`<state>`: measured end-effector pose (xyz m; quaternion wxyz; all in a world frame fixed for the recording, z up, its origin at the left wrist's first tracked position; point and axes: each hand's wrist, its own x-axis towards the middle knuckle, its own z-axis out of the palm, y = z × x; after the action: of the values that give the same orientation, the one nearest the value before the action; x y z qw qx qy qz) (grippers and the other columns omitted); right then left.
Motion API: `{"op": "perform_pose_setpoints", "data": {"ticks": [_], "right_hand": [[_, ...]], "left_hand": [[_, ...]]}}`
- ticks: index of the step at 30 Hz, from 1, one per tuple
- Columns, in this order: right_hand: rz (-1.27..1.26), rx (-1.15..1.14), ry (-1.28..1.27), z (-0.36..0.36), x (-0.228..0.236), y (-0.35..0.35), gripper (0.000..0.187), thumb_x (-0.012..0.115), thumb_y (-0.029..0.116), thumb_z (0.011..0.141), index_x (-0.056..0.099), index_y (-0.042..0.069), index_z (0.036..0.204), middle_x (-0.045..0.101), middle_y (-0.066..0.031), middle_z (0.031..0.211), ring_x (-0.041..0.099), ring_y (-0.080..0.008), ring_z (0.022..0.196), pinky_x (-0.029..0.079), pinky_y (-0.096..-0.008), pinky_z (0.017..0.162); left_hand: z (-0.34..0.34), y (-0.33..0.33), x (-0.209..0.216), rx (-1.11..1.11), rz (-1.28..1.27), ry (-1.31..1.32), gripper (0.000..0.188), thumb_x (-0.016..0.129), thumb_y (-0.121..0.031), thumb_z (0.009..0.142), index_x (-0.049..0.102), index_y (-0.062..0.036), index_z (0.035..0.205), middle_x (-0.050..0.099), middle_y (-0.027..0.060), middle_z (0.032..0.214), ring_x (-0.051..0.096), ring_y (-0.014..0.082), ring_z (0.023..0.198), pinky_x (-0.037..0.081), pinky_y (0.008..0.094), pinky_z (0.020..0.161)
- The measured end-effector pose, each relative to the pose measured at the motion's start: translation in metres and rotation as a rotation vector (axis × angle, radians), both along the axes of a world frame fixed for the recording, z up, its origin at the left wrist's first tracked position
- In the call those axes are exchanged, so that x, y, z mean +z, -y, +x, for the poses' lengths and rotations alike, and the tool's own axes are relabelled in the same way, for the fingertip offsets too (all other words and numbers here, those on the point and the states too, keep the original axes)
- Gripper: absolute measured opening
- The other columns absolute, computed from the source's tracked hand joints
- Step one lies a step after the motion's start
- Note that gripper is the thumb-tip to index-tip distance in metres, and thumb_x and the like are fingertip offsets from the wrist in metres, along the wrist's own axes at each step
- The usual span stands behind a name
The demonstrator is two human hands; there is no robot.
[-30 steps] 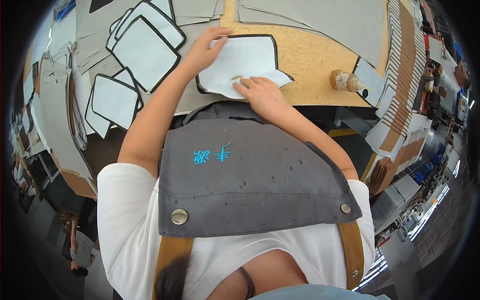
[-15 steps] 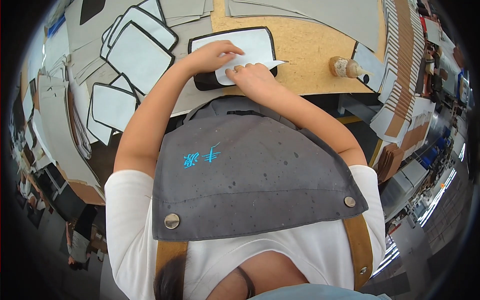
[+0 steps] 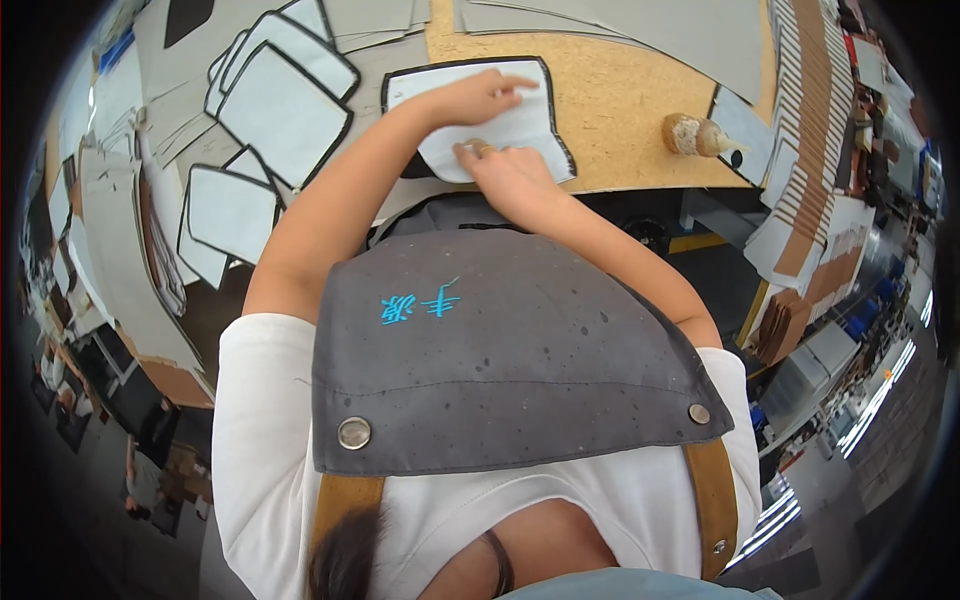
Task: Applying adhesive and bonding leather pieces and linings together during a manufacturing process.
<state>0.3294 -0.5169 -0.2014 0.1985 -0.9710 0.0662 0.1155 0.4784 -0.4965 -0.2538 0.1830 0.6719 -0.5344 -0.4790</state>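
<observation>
A white panel with a black border (image 3: pixel 428 79) lies at the front edge of the table, its near right corner spread toward me. Across its upper right part rests my left hand (image 3: pixel 487 97), with the index finger stretched to the right and the other fingers partly bent. Nearer to me, my right hand (image 3: pixel 512 178) lies on the panel's lower part, fingers extended and touching the white surface. Neither hand shows anything in its grasp. A bit of black material shows under the panel's near left side, by my left forearm.
Several black-edged white panels (image 3: pixel 280 115) overlap at the left, with smaller ones (image 3: pixel 232 208) nearer to me. A squeeze bottle (image 3: pixel 690 135) with a pale nozzle lies on its side at the right. Grey sheets (image 3: pixel 640 30) cover the back, and stacked brown-and-white card pieces (image 3: pixel 805 130) stand far right.
The panel's near part, folded up with black showing before, now lies spread with its white side up. My left hand moved up and right across it; my right hand shifted slightly toward me.
</observation>
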Motion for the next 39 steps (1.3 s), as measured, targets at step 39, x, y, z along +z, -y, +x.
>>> {"op": "perform_pose_setpoints", "data": {"ticks": [39], "right_hand": [[0.685, -0.263, -0.507, 0.023, -0.053, 0.081, 0.034, 0.057, 0.033, 0.085, 0.062, 0.006, 0.106, 0.064, -0.0113, 0.094, 0.059, -0.0223, 0.088, 0.045, -0.032, 0.079]], "left_hand": [[-0.027, -0.122, -0.02, 0.872, -0.05, -0.12, 0.022, 0.058, -0.015, 0.085, 0.056, -0.0029, 0.103, 0.053, 0.0022, 0.072, 0.051, 0.0113, 0.065, 0.044, 0.0248, 0.062]]}}
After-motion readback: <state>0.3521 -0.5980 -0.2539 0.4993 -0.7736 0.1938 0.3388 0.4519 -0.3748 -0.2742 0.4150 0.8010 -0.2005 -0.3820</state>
